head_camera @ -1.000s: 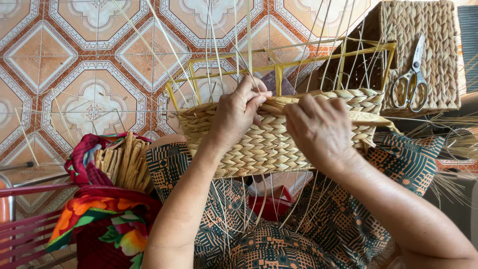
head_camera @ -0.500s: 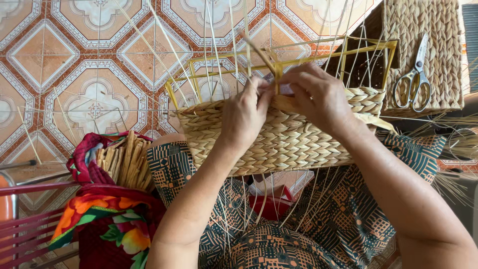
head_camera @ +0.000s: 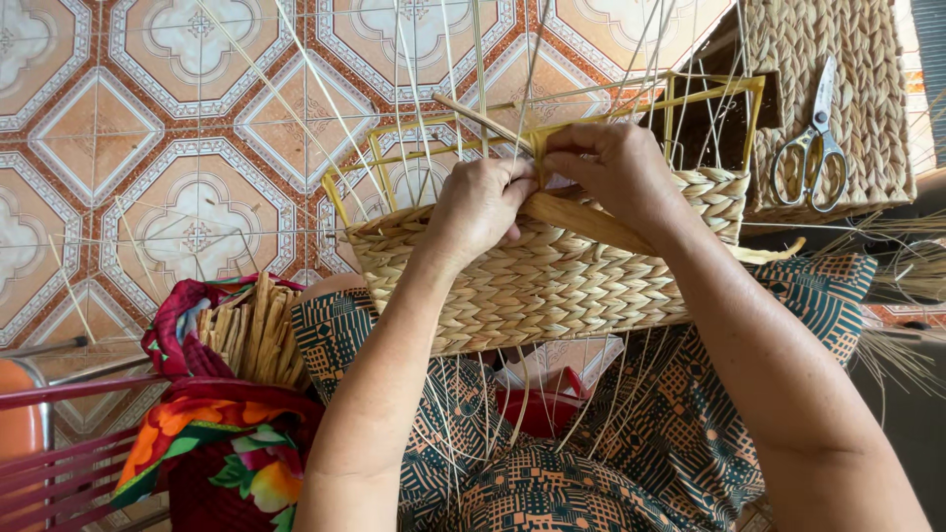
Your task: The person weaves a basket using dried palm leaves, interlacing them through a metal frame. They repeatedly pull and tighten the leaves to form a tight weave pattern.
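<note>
Hands, left hand (head_camera: 480, 205) and right hand (head_camera: 613, 169), both pinched closed on flat straw strand (head_camera: 591, 223) at basket (head_camera: 552, 286) rim.

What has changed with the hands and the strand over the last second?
Both hands moved from the basket's woven rim up and toward the middle of the frame. The left hand and right hand now meet, pinching a flat straw strand that runs across the rim to the right. The basket stayed on the lap; the scissors stayed on the woven box.

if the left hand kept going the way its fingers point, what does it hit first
Probably the flat straw strand it is already pinching at the half-woven basket rim, then the right hand just beyond; depth is unclear.
</note>
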### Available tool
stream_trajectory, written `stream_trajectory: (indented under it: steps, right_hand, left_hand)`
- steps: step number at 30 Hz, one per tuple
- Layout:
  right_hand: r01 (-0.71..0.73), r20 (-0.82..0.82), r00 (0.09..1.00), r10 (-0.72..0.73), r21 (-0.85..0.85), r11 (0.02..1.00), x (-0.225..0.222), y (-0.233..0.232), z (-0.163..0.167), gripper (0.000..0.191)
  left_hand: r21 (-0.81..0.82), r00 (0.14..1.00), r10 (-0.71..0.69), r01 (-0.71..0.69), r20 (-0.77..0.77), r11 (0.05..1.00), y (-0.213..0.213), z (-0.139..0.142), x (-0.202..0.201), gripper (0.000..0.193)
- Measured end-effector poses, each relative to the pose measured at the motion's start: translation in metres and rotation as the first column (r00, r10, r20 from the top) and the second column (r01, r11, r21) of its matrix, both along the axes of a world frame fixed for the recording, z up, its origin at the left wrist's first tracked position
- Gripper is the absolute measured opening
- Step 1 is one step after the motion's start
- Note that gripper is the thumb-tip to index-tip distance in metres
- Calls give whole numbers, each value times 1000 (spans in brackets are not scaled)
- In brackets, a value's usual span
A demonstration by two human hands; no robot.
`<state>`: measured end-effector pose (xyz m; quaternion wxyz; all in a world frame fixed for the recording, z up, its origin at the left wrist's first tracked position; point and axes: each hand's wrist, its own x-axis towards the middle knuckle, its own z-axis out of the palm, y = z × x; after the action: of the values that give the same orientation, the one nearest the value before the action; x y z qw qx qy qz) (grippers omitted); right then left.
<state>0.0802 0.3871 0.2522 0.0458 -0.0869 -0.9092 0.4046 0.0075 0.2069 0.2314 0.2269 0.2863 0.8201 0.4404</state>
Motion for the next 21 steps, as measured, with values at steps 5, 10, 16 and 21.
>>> stream_trajectory:
  steps: [5, 10, 16, 21]
  right_hand:
    - [34, 176, 981, -86, 278, 960, 1, -5, -7, 14]
    - [122, -63, 992, -113, 184, 975, 13, -7, -18, 9]
    - [19, -69, 997, -28, -126, 992, 8, 5, -21, 21]
    - [268, 9, 962, -273, -223, 937, 17, 7, -35, 13]
  left_hand:
    - [82, 987, 1, 12, -162, 997, 0, -12, 3, 19]
    - [134, 999, 33, -27, -40, 991, -6, -13, 8, 20]
    - [-43, 999, 21, -20, 24, 999, 2, -7, 2, 19]
    - [201, 993, 120, -115, -11, 973, -1, -16, 19, 21]
